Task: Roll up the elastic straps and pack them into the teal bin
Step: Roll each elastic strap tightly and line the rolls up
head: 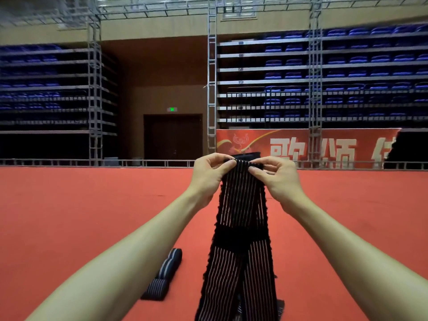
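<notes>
A long black elastic strap (240, 216) with thin pale stripes hangs from both my hands, held up at arm's length. Its top edge is folded over. My left hand (208, 174) pinches the top left corner and my right hand (275, 179) pinches the top right corner. The strap's lower part splits into two hanging lengths that run out of the bottom of the frame. Three rolled-up striped straps (163, 274) lie in a row on the red floor below my left forearm. No teal bin is in view.
Red carpet floor (81, 216) stretches ahead to a low metal rail (92, 162). Behind it stand tiers of blue seats (347, 77), metal truss columns (212, 89), a dark doorway (172, 136) and a red banner (335, 147).
</notes>
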{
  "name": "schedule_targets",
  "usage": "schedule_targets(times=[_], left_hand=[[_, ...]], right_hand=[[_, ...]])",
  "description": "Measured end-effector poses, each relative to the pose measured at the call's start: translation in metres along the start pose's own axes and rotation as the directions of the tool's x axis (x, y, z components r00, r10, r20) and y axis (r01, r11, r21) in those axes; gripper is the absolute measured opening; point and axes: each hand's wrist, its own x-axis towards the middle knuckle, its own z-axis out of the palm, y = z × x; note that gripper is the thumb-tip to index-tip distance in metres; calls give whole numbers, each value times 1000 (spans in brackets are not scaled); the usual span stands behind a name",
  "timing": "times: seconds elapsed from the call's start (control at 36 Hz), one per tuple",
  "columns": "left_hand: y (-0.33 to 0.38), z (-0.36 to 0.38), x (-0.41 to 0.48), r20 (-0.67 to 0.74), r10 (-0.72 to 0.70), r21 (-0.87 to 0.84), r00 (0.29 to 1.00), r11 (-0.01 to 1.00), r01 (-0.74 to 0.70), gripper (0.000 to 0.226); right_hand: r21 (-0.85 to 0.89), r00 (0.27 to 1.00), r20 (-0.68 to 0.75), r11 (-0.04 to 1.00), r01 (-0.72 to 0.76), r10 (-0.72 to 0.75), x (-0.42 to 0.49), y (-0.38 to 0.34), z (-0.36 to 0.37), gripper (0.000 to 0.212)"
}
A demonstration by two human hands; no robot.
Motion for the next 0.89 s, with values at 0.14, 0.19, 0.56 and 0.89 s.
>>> schedule_targets(times=[0.14, 0.19, 0.56, 0.89], left_hand=[[0, -6, -1, 90, 80, 229, 993, 968, -99, 11], [1, -10, 0, 138, 96, 307, 986, 942, -135, 13], [8, -20, 11, 275, 123, 539, 954, 801, -259, 19], [5, -23, 4, 289, 139, 457, 947, 849, -264, 5]], right_hand=[[-135, 997, 71, 991, -16, 26, -1, 0, -6, 17], [-172, 994, 97, 985, -22, 40, 0, -2, -10, 15], [-414, 981, 195, 905, 97, -16, 9, -13, -16, 4], [-271, 990, 122, 962, -30, 65, 1, -11, -15, 14]])
